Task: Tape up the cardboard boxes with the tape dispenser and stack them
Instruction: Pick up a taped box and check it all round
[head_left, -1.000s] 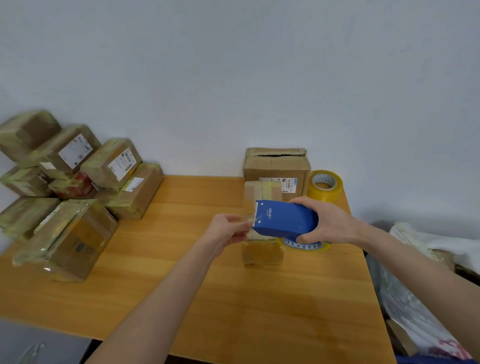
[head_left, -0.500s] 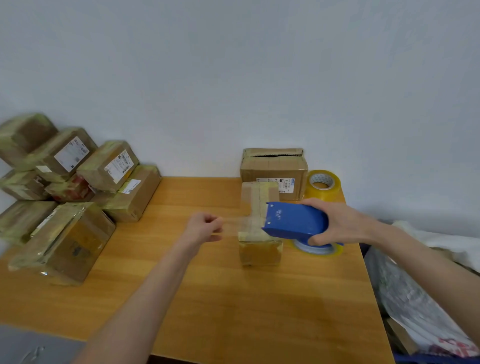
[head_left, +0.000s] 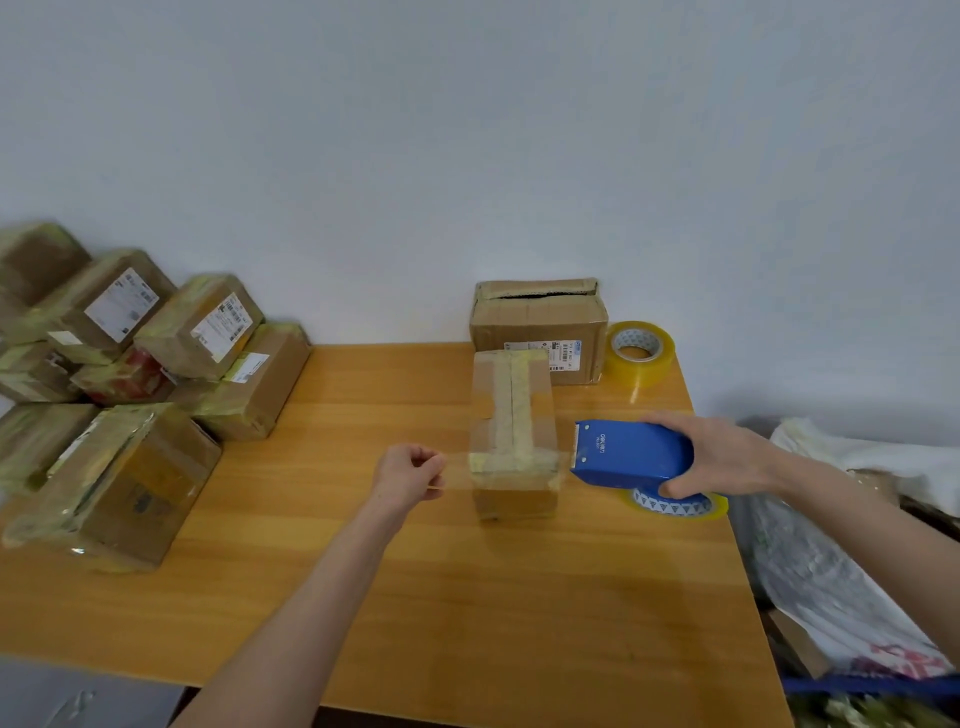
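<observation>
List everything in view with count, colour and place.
table: one, orange-brown wood, filling the lower view.
taped boxes: about eight, brown under yellowish tape, piled at the table's left.
small box: one, brown, taped, table centre between the hands.
open box: one, brown, back by the wall.
spare roll: one, yellow, right of the open box.
dispenser: one, blue, right of the small box.
tape strip: one, clear, stretched from dispenser to left hand across the small box.
bags: white plastic, count unclear, right of the table.
left hand: pinches the tape strip's end.
right hand: grips the dispenser.
</observation>
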